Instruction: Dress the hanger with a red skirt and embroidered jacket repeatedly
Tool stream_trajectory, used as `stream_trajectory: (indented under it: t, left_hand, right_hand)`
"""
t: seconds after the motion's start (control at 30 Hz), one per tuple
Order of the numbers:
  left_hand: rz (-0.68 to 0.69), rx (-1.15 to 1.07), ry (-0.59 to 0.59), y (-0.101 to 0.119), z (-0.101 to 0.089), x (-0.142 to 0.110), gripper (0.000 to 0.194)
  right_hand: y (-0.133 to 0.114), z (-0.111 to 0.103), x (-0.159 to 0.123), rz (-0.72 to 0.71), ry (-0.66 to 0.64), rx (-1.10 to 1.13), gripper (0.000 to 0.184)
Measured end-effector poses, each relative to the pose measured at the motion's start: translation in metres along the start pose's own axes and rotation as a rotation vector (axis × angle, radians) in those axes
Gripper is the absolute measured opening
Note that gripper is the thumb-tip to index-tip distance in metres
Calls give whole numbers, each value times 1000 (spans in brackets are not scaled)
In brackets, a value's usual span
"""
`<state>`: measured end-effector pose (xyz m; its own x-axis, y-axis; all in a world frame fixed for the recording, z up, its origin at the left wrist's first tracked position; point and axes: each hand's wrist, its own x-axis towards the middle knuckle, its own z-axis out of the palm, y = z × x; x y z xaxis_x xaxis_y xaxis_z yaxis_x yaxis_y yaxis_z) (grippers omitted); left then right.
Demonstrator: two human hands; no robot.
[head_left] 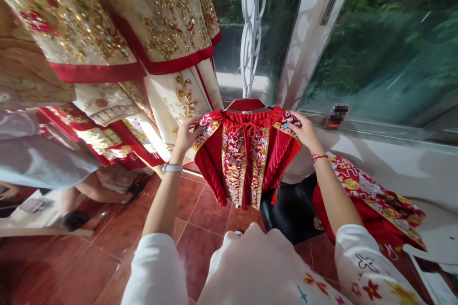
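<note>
Spanning mid-frame, the red garment (234,162) is fitted to its hanger (246,104), upper edges pinched by left hand (188,137) and right hand (303,132); hooking unconfirmed.

Hanging garments (175,19) (gold-embroidered) block leftward reach.

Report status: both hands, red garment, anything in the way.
Left hand and right hand gripping red garment, one each side. Garment on hanger, embroidered panels facing camera. Nothing visibly blocking hands; black object beyond lower right hem.
</note>
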<state>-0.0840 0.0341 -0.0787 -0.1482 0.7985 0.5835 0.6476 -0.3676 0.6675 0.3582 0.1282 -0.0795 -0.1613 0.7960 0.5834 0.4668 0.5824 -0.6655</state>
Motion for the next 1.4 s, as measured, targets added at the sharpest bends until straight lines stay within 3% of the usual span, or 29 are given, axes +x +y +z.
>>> stream_trajectory:
  t: [0.1, 0.27, 0.33, 0.4, 0.43, 0.53, 0.6, 0.67, 0.77, 0.83, 0.9, 1.0, 1.1, 1.2, 1.3, 1.4]
  left_hand:
    - [-52, -52, -185, -11, -12, 11, 34]
    - [-165, -305, -527, -15, -32, 24, 45]
    - [-189, -340, -562, -14, -32, 26, 49]
    - [-142, -301, -481, -8, -22, 19, 54]
    - [-95, -251, -387, -3, -13, 12, 58]
    - [20, 0, 59, 16, 31, -27, 65]
    - [0, 147, 322, 28, 70, -59, 54]
    - [-47, 123, 377, 36, 107, -82, 47]
    - [-186, -150, 288, 37, 138, -90, 47]
    - [-277, -328, 190, 31, 133, -82, 38]
    - [-307, -396, 131, 20, 110, -72, 31]
    - [-280, -325, 197, 1, 71, -67, 27]
    - [-298, -165, 173, -3, 60, -74, 18]
    - [-245, 14, 140, 21, 72, -87, 13]
    - [-18, 129, 190, 55, 72, -85, 33]
    - [141, 235, 225, 70, 49, -52, 46]
  right_hand:
    - [14, -11, 20, 107, -128, 85, 48]
    - [7, -51, 65, 338, -766, 215, 62]
    - [-5, -59, 78, 281, -875, 163, 65]
    - [-17, -53, 81, 137, -853, 99, 66]
    - [-22, -45, 79, 62, -795, 63, 64]
    - [-30, -11, 64, -102, -502, -87, 51]
    - [-30, 12, 54, -153, -305, -183, 40]
    - [-28, 27, 50, -176, -193, -225, 35]
    - [-25, 33, 55, -204, -210, -232, 31]
    - [-25, 29, 61, -225, -267, -242, 28]
    - [-25, 24, 67, -243, -310, -264, 26]
    - [-26, 23, 73, -240, -391, -280, 24]
    - [-26, 25, 71, -199, -456, -243, 26]
    - [-18, 19, 53, -186, -450, -155, 47]
    - [-1, 7, 24, -136, -390, -87, 81]
    - [15, -2, 4, -65, -285, -84, 78]
